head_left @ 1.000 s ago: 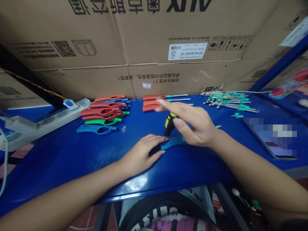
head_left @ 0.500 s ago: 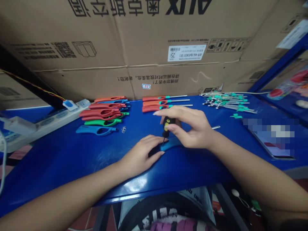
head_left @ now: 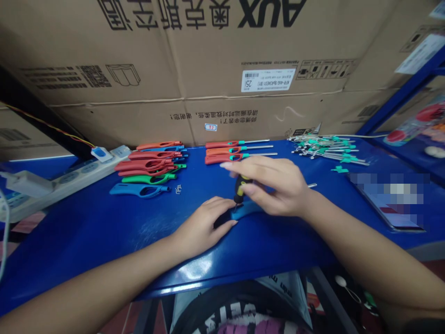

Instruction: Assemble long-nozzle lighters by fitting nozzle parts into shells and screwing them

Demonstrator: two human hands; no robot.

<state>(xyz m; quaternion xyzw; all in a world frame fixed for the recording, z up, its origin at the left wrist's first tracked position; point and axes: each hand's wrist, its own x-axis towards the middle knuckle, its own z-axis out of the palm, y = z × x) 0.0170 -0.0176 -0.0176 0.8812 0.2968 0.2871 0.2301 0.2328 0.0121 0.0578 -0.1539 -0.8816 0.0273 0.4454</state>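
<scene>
Mid-batch, by the look of it. Current piece is the blue handle (head_left: 247, 209), flat on the bench (head_left: 104, 232) at centre frame, partly hidden under the hands. Left hand (head_left: 205, 227) has its left end pinched between thumb and index finger, bracing it against the bench. Right hand (head_left: 278, 185) is wrapped round the black-and-yellow screwdriver (head_left: 238, 191), shaft angled down with the tip at that same end, so I read this as a screw being driven. Can't tell how far in it is; the tip area is too small and shaded. A metal tip (head_left: 312, 185) sticks out past the right wrist, probably this piece's rod, but the join is covered by the hand. Done, judging by the layout: 3 fitted pieces (head_left: 220, 150) at upper centre, 2 red and 1 orange, each with a teal part and a rod, lined up side by side. Left: at least 6 bare handles (head_left: 146, 165) stacked at upper left in orange, blue, red and green, no rods on them. The loose rods (head_left: 327, 148) with teal parts lie heaped at upper right, too tangled to count, with 1 teal piece (head_left: 340, 170) just beside the heap. Small metal bits (head_left: 178, 189), likely the screws, sit just right of the bare stack. My estimate: well under half finished.
</scene>
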